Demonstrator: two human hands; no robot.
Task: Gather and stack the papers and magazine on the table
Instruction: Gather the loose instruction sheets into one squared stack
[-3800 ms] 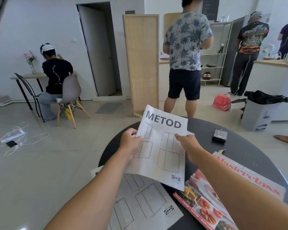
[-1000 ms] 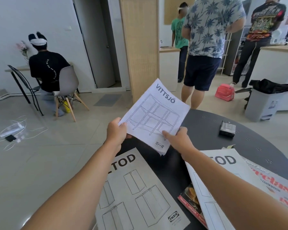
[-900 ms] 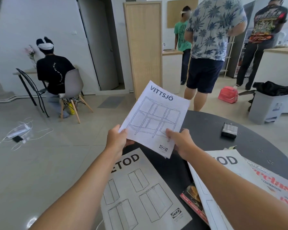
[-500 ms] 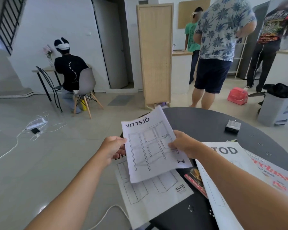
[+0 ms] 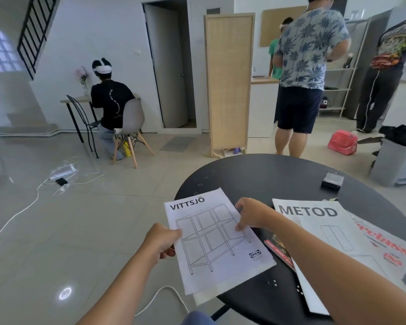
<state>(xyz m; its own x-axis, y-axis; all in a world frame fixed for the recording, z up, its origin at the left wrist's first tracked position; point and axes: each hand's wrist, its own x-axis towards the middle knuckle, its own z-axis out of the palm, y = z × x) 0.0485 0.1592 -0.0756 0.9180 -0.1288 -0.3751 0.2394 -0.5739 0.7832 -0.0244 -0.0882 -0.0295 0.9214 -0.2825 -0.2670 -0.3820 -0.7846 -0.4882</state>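
A white VITTSJÖ booklet [image 5: 217, 245] lies over the left edge of the round black table [image 5: 279, 177], covering another booklet whose corner [image 5: 203, 297] peeks out below it. My left hand [image 5: 163, 240] grips its left edge and my right hand [image 5: 251, 215] pinches its right edge. To the right, a white METOD booklet [image 5: 326, 233] lies on a red-lettered cookbook magazine [image 5: 389, 247], which shows on both sides of it. My right forearm crosses over that pile.
A small black box [image 5: 332, 180] sits at the far right of the table. Several people stand beyond the table, one sits at a desk on the left. Cables [image 5: 63, 174] run over the floor; a grey bin [image 5: 395, 160] stands right.
Both hands have lowered the VITTSJÖ booklet from the air onto the METOD booklet at the table's left edge, squaring it up. The view tipped further down.
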